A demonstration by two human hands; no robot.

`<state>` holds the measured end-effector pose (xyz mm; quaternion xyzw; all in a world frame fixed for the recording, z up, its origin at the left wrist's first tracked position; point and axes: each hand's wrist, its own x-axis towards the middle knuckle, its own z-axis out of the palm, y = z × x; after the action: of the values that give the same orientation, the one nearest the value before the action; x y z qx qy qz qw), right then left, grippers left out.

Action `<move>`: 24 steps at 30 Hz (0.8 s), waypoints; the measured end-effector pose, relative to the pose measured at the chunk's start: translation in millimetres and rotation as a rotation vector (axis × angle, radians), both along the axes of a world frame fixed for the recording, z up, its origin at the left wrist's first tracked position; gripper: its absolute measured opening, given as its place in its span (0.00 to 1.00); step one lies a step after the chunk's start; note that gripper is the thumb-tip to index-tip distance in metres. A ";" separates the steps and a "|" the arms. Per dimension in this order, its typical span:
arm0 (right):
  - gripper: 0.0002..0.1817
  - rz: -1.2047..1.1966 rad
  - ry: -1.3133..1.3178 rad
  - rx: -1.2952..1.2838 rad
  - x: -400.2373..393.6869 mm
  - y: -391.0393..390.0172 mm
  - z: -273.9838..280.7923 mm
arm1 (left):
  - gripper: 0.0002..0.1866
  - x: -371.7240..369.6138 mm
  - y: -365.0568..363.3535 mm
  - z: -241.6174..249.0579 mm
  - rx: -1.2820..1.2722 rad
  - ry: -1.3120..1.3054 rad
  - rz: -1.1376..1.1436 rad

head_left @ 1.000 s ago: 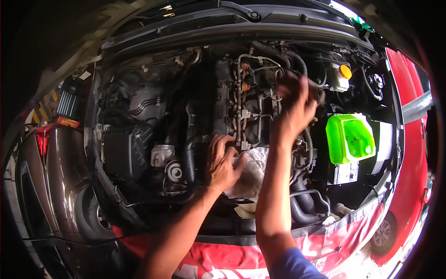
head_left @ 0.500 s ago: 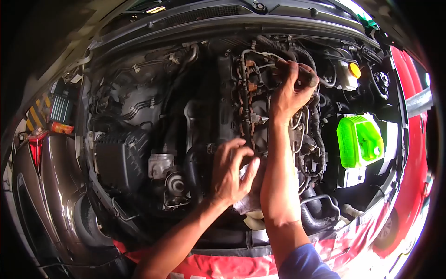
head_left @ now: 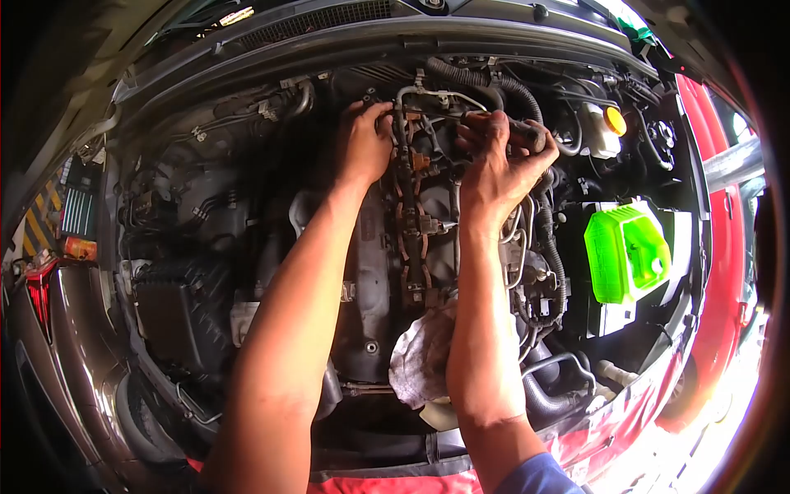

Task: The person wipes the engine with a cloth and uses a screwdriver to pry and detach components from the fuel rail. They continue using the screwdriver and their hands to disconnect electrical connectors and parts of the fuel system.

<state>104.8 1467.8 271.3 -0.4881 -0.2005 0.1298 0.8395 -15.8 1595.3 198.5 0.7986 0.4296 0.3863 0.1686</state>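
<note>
My right hand (head_left: pixel 498 177) is wrapped around the thick dark handle of what looks like a screwdriver (head_left: pixel 527 134), held nearly level over the engine. Its thin shaft points left, toward my left hand (head_left: pixel 364 146). The fingers of that hand are curled together at the rear of the dark engine cover (head_left: pixel 372 288), close to the shaft's far end; what they grip is hidden. Between the hands runs a row of orange-brown connectors (head_left: pixel 421 161) with a metal pipe (head_left: pixel 444 92) behind. A crumpled, stained rag (head_left: pixel 418 362) lies by my right forearm.
A bright green cut-open container (head_left: pixel 613 255) sits on the battery at right. Behind it stands a white reservoir with a yellow cap (head_left: pixel 615 121). Ribbed hoses (head_left: pixel 547 239) run along the engine's right side. A black air-filter box (head_left: pixel 185 309) is at left.
My left hand has moved forward from above the front of the engine to its rear, and its spread fingers have closed. The right hand keeps its hold on the screwdriver. The view has shifted slightly.
</note>
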 end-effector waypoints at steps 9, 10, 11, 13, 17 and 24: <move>0.20 0.030 0.113 -0.079 14.6 -4.6 -0.5 | 0.11 -0.9 0.8 -1.1 -0.083 -0.128 -0.024; 0.20 0.040 0.123 -0.075 16.1 -5.2 -0.4 | 0.11 -0.7 2.3 -2.4 -0.085 -0.136 -0.024; 0.20 0.043 0.120 -0.098 18.1 -6.9 -0.4 | 0.11 -0.2 3.3 -4.1 -0.087 -0.145 -0.025; 0.20 0.050 0.113 -0.142 20.9 -9.5 2.2 | 0.11 0.3 0.4 1.3 -0.102 -0.121 -0.019; 0.19 0.034 0.055 -0.247 22.5 -16.4 7.7 | 0.12 -1.8 -0.1 2.1 -0.122 -0.080 -0.013; 0.18 0.043 0.081 -0.258 26.6 -16.2 5.3 | 0.14 -2.0 0.4 3.5 -0.090 -0.069 0.000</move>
<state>131.4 1451.6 276.6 -0.5817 -0.1586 0.1923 0.7743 -17.8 1595.7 201.9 0.7764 0.4405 0.3938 0.2192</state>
